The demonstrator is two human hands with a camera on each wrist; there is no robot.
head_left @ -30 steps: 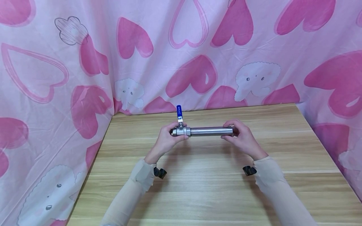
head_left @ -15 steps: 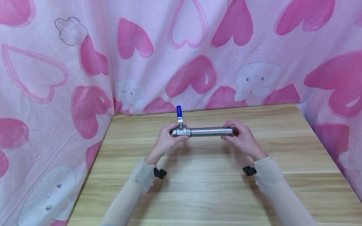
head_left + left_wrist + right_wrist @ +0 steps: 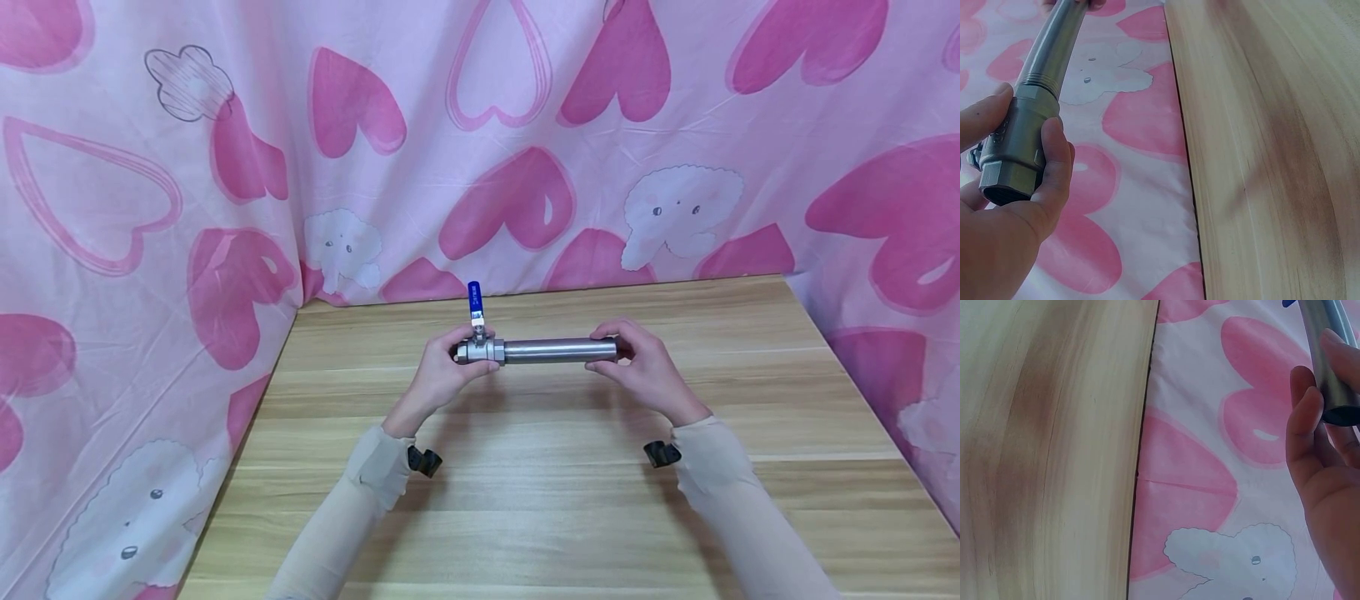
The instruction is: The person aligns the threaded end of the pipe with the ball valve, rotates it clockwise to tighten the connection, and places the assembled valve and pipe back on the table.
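A steel ball valve (image 3: pixel 480 351) with a blue lever handle (image 3: pixel 474 297) is joined to a long metal pipe (image 3: pixel 555 351), and the two lie level in one line above the table. My left hand (image 3: pixel 437 372) grips the valve between thumb and fingers. At the other end, my right hand (image 3: pixel 651 372) holds the pipe near its tip. A short band of thread (image 3: pixel 1041 82) shows in the left wrist view where pipe meets valve. The blue handle points away from me. In the right wrist view the pipe's end (image 3: pixel 1339 394) sits among my fingers.
The wood-grain table (image 3: pixel 540 508) stretches beneath both hands. Pink curtain (image 3: pixel 510 200) with hearts and white cartoon animals encloses the back and both sides. A small black device (image 3: pixel 425 461) is on my left wrist and another black device (image 3: pixel 662 454) on my right.
The blue handle tips very slightly lower in the head view. Both hands keep their grips, and the valve and pipe stay in practically the same place.
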